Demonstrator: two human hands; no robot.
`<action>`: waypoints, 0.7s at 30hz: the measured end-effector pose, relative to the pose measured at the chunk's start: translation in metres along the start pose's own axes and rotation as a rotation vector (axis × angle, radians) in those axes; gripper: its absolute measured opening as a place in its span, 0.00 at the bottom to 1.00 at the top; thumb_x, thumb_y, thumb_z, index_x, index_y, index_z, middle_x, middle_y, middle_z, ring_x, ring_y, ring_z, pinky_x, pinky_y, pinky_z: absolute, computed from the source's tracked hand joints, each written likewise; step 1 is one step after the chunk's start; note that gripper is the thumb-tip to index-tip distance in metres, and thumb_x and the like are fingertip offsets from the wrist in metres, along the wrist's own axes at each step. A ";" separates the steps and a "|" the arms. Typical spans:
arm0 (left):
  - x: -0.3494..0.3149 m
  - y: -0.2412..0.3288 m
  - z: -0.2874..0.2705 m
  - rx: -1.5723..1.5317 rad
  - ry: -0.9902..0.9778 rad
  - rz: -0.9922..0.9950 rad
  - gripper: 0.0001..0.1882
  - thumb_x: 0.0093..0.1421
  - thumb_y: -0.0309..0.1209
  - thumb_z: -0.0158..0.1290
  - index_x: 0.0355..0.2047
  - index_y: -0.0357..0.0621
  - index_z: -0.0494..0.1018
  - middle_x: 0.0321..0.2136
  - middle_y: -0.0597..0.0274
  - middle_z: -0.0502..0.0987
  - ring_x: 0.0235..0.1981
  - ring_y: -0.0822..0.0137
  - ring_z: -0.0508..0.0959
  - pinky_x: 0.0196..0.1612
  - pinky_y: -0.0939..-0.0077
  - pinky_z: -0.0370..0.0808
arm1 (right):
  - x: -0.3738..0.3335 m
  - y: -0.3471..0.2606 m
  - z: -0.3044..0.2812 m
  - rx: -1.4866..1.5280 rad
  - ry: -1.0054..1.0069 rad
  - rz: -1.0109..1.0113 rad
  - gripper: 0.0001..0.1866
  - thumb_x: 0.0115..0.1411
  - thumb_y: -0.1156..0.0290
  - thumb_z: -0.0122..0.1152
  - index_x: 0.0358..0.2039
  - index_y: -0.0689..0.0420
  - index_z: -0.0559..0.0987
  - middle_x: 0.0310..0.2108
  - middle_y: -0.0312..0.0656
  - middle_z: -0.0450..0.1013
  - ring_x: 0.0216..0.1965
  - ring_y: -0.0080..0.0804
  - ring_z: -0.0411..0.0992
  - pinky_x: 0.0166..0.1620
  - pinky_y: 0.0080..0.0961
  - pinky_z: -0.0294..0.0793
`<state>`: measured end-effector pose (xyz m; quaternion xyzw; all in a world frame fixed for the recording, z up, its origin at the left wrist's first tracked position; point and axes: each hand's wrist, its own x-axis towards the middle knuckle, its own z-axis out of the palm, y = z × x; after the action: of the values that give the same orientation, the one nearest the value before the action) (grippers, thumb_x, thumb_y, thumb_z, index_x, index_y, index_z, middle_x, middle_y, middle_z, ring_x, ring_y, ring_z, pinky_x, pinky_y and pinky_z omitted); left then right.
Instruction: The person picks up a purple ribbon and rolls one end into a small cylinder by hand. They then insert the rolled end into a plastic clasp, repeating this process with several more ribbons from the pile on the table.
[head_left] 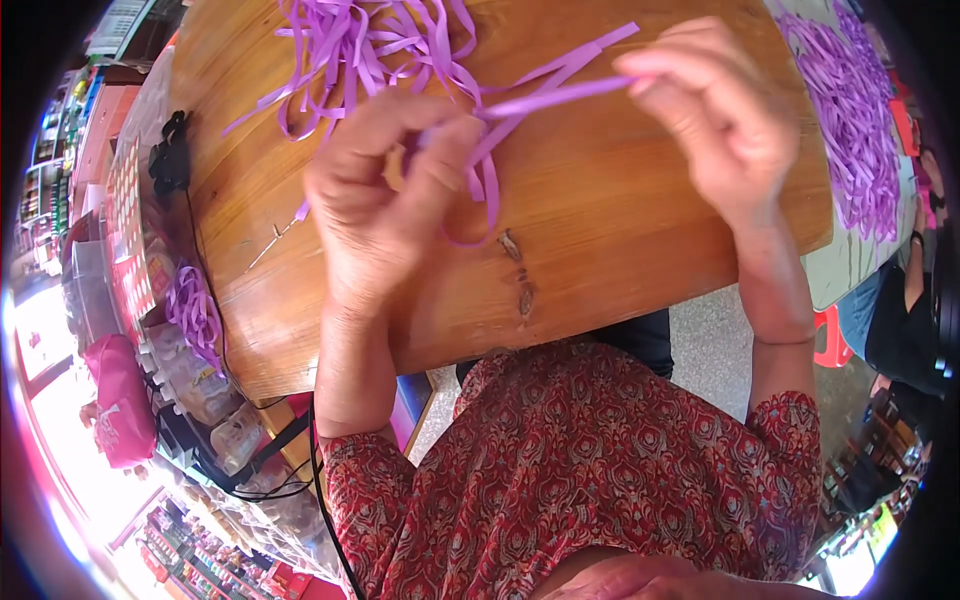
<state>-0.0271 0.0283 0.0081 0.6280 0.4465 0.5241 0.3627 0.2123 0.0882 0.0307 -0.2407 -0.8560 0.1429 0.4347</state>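
A narrow purple ribbon (560, 97) stretches between my two hands above a wooden table. My left hand (375, 195) is closed, thumb and forefinger pinching the ribbon's left part. To the right and slightly farther off, my right hand (725, 125) pinches the other end between thumb and fingertips. Below my left hand hangs a loop of ribbon, partly hidden by the fingers. Beyond it lies a loose tangle of purple ribbons (345, 45). A thin metal tool (267, 248) rests on the table left of my left hand, its shape too small to make out fully.
The wooden table (600, 270) has its near edge at my body. At the right, a pale table (835, 270) bears a heap of purple strips (850, 130); another person (900, 310) is beyond. Along the left are a ribbon bundle (195, 310), a black cable (205, 270) and a pink bag (120, 400).
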 end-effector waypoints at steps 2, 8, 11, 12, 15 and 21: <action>0.001 0.002 -0.021 -0.035 0.145 -0.067 0.03 0.55 0.21 0.55 0.31 0.35 0.75 0.23 0.70 0.73 0.22 0.83 0.66 0.24 0.88 0.61 | -0.018 0.016 -0.014 0.129 0.232 0.305 0.08 0.55 0.83 0.55 0.36 0.67 0.77 0.34 0.43 0.73 0.34 0.26 0.71 0.38 0.18 0.70; -0.016 0.007 -0.092 0.084 0.227 -0.028 0.02 0.55 0.21 0.54 0.29 0.34 0.74 0.23 0.67 0.73 0.22 0.79 0.69 0.24 0.87 0.65 | -0.056 0.066 -0.083 0.363 0.525 0.386 0.11 0.60 0.80 0.51 0.43 0.69 0.75 0.42 0.47 0.73 0.39 0.27 0.72 0.48 0.22 0.69; -0.022 -0.004 -0.112 0.092 0.261 -0.088 0.03 0.56 0.23 0.54 0.29 0.35 0.74 0.22 0.66 0.72 0.22 0.78 0.68 0.25 0.86 0.64 | -0.085 0.095 -0.125 0.401 0.633 0.473 0.12 0.61 0.80 0.50 0.44 0.69 0.74 0.44 0.47 0.72 0.41 0.28 0.71 0.51 0.25 0.68; -0.025 -0.008 -0.122 0.068 0.288 -0.082 0.04 0.56 0.24 0.54 0.28 0.34 0.74 0.22 0.66 0.72 0.22 0.77 0.68 0.25 0.86 0.64 | -0.092 0.106 -0.135 0.408 0.702 0.541 0.12 0.61 0.79 0.50 0.44 0.68 0.74 0.44 0.46 0.72 0.42 0.28 0.70 0.51 0.26 0.67; -0.038 -0.017 -0.140 0.052 0.362 -0.105 0.06 0.58 0.26 0.53 0.29 0.35 0.74 0.20 0.66 0.72 0.20 0.76 0.68 0.26 0.85 0.63 | -0.120 0.129 -0.160 0.486 0.675 0.686 0.11 0.61 0.78 0.50 0.43 0.69 0.74 0.42 0.45 0.72 0.42 0.27 0.69 0.50 0.25 0.67; -0.047 -0.028 -0.150 -0.300 0.517 -0.106 0.05 0.59 0.26 0.51 0.32 0.37 0.75 0.21 0.64 0.74 0.20 0.74 0.68 0.26 0.81 0.65 | -0.149 0.133 -0.172 0.605 0.709 0.740 0.12 0.61 0.76 0.52 0.45 0.68 0.73 0.43 0.42 0.71 0.40 0.24 0.68 0.47 0.22 0.66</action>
<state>-0.1818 -0.0081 -0.0049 0.3890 0.4740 0.7070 0.3524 0.4653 0.1268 -0.0303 -0.4218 -0.4390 0.4333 0.6645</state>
